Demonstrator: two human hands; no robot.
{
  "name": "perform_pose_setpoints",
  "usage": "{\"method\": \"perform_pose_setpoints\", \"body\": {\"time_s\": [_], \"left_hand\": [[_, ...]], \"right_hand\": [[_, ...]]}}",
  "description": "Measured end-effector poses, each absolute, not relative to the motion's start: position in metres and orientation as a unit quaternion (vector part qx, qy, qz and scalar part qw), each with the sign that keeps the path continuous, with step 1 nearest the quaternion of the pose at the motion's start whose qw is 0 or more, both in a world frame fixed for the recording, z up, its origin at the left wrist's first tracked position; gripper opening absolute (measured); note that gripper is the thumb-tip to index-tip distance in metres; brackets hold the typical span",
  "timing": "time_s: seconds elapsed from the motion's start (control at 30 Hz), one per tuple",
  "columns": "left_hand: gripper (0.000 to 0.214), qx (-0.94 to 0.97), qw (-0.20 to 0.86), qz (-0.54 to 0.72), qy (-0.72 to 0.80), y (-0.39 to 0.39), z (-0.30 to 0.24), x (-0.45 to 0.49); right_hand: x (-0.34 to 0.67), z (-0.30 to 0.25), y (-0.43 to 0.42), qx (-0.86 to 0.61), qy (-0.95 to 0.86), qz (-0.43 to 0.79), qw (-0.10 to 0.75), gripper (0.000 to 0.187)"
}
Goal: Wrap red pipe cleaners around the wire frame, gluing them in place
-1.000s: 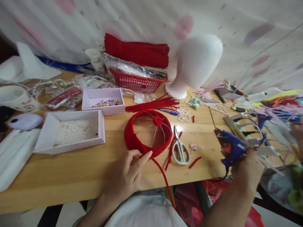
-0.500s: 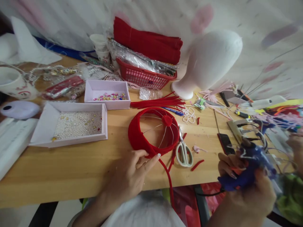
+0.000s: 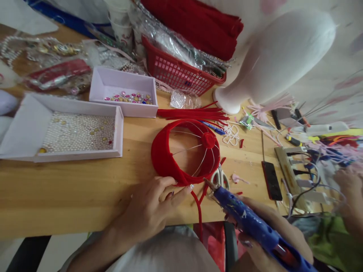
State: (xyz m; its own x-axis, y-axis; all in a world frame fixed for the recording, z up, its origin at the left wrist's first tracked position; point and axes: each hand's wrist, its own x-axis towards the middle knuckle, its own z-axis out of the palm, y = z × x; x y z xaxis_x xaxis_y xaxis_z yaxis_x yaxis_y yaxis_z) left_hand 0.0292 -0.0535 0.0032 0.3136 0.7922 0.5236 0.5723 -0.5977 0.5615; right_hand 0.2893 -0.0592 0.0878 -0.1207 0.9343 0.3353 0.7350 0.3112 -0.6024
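A round red velvet-wrapped wire frame [image 3: 167,158] with thin metal spokes and a small red centre disc lies on the wooden table [image 3: 70,192]. My left hand [image 3: 154,207] pinches its near rim, where a loose red chenille stem [image 3: 198,211] trails off over the table edge. My right hand [image 3: 272,234] grips a blue hot glue gun [image 3: 249,223], whose nozzle points at the rim just right of my left fingers. White-handled scissors [image 3: 219,177] lie partly behind the nozzle.
Two white trays, one of pearls [image 3: 19,132] and one of coloured gems [image 3: 110,81], stand at left. A red basket [image 3: 178,73], red stems [image 3: 193,113] and a foam head form [image 3: 278,56] sit behind. A power strip [image 3: 292,170], cables and another person's hand [image 3: 348,181] are at right.
My right hand has lifted the glue gun from the right side of the table and swung it left, nozzle now at the frame's rim. The camera moved closer. My left hand kept its hold.
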Motion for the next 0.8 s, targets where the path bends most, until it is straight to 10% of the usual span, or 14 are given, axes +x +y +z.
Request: {"method": "perform_pose_setpoints", "body": {"time_s": [0.43, 0.8], "left_hand": [[0.046, 0.805, 0.141, 0.392, 0.422, -0.050, 0.002, 0.030], [0.042, 0.804, 0.132, 0.392, 0.427, -0.051, 0.001, 0.031]], "right_hand": [[0.286, 0.083, -0.042, -0.454, -0.790, 0.252, 0.325, 0.070], [0.280, 0.078, -0.053, -0.531, -0.753, 0.171, 0.350, 0.047]]}}
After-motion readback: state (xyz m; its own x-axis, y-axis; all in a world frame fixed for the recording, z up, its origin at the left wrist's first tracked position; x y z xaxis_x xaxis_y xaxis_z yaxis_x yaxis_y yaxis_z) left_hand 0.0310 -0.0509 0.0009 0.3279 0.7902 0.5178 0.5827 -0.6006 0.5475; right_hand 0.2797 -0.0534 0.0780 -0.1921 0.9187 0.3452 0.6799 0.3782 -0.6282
